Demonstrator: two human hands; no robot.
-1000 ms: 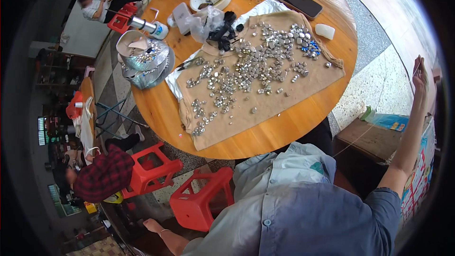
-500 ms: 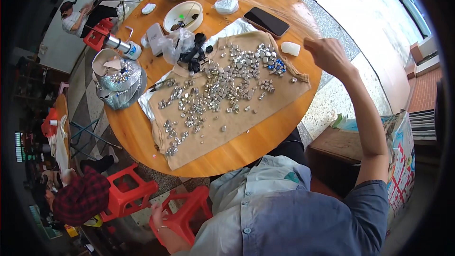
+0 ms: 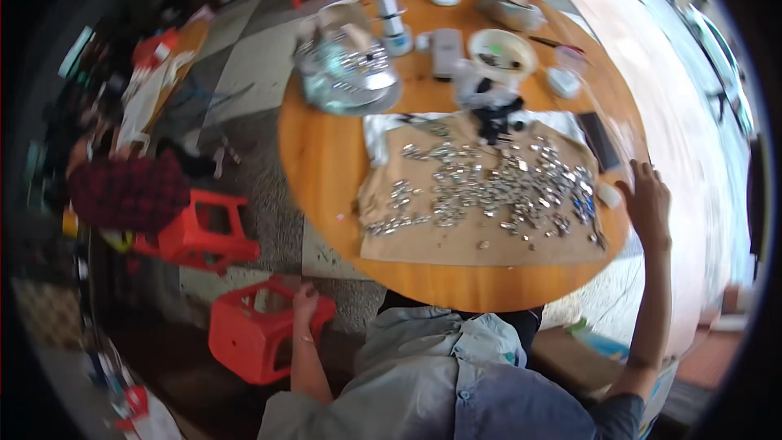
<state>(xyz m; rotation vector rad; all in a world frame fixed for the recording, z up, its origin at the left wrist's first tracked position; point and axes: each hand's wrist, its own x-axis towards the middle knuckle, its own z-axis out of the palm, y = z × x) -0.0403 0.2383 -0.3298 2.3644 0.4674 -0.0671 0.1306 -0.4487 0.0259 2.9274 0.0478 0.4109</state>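
Down at the left, my left hand (image 3: 305, 303) shows curled fingers in front of a red plastic stool (image 3: 244, 330); anything inside them is too small or hidden to make out. At the table's right edge, my right hand (image 3: 650, 202) is raised with thumb and fingers apart, somewhat blurred. Nearest to it are a small white block (image 3: 608, 195) and a dark phone (image 3: 599, 142). A tan cloth (image 3: 407, 248) covers the near part of the round wooden table (image 3: 322, 171). Many silvery faceted stones (image 3: 513, 183) lie scattered over it, with blue stones (image 3: 583, 208) at its right side.
Along the back stand a silvery bag of stones (image 3: 346, 73), a cylindrical container (image 3: 393, 24), a cream bowl (image 3: 521, 57), a clear plastic bag (image 3: 472, 85) and pliers (image 3: 558, 43). Another person in a checked shirt (image 3: 130, 195) sits at the left by a second red stool (image 3: 204, 232).
The view has turned, so the table sits further right. My right hand has gone from a closed pinch to spread fingers. My left hand has risen and now appears at the stool's right side.
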